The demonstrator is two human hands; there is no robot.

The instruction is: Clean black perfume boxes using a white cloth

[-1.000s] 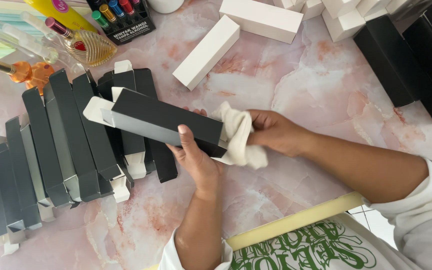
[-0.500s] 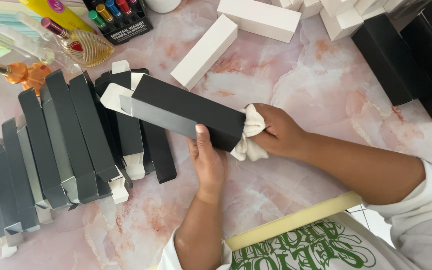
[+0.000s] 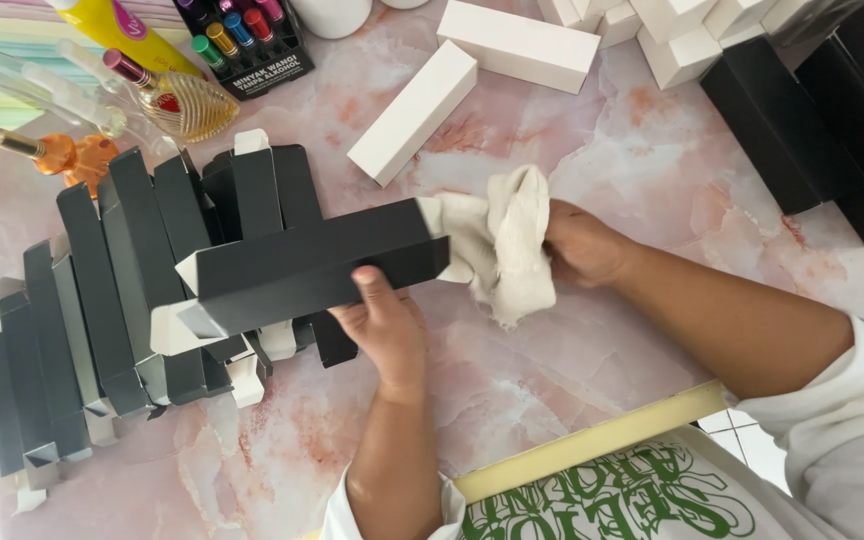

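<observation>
Head view: my left hand grips a long black carton from below, thumb on its front face, holding it level above the marble table. My right hand is closed around a bunched cream cloth, which touches the carton's right end. Under the carton lies a fanned row of flat black cartons. White boxes sit further up the table, perfume bottles at top left, black boxes at top right.
</observation>
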